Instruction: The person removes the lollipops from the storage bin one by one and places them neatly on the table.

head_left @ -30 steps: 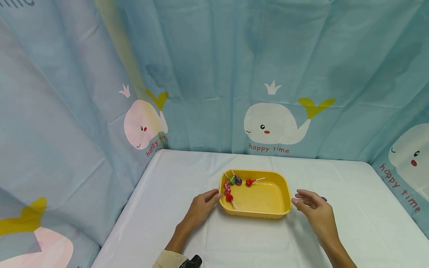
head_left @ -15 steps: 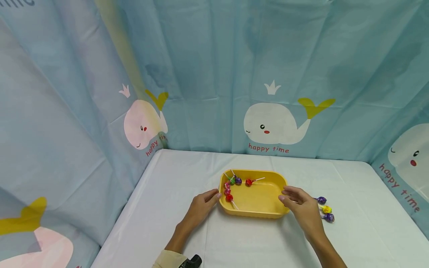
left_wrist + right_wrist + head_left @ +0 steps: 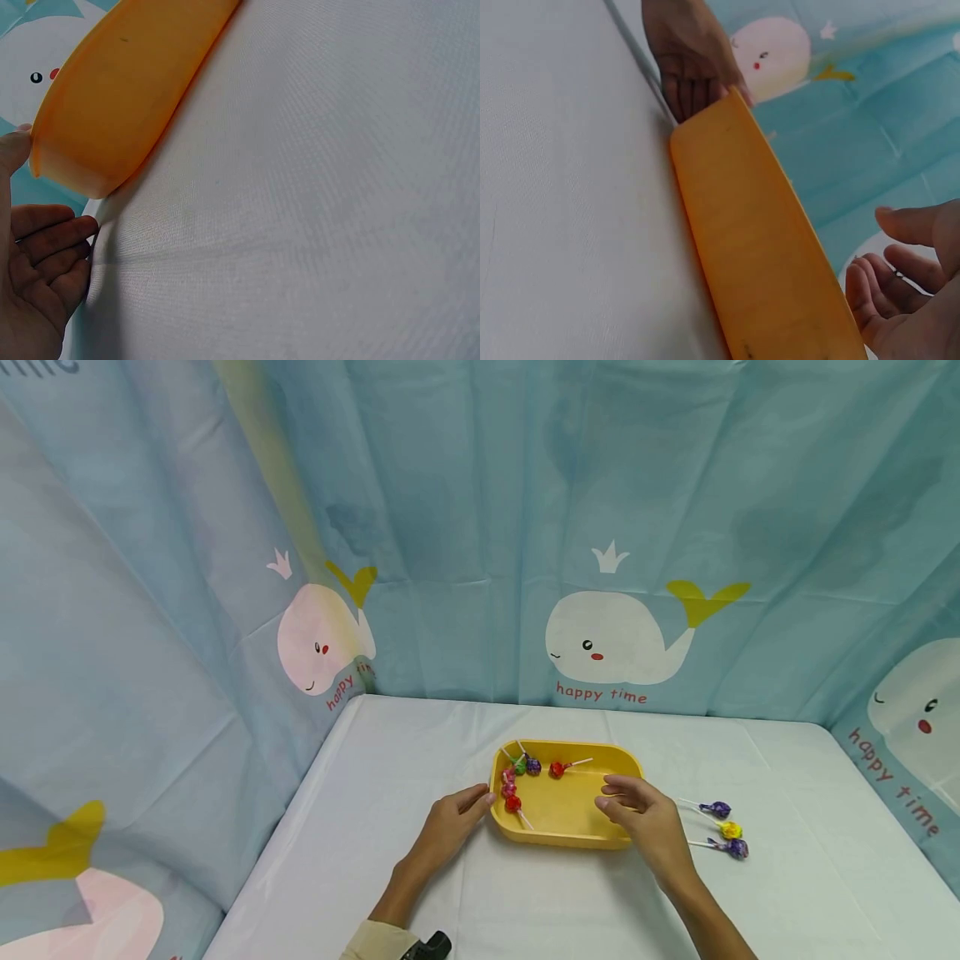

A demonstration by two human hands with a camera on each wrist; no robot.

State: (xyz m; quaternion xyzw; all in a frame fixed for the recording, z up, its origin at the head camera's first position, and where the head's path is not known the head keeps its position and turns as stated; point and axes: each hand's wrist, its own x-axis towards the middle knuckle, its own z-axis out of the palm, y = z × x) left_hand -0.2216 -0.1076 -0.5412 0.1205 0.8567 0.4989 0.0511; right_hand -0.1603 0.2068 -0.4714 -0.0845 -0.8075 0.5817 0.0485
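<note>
Yellow tray (image 3: 562, 840) is sitting toward the table's (image 3: 525, 902) far edge | left hand (image 3: 448, 823), relaxed-fingered, is touching its left edge, seemingly steadying | right hand (image 3: 651, 828), loose-fingered, empty, is hovering above its right edge

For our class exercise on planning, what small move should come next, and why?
Perhaps lower the right hand to the farther red lollipop: the hand hangs empty over the yellow tray, and this lollipop lies by itself, its stick pointing right.
</note>
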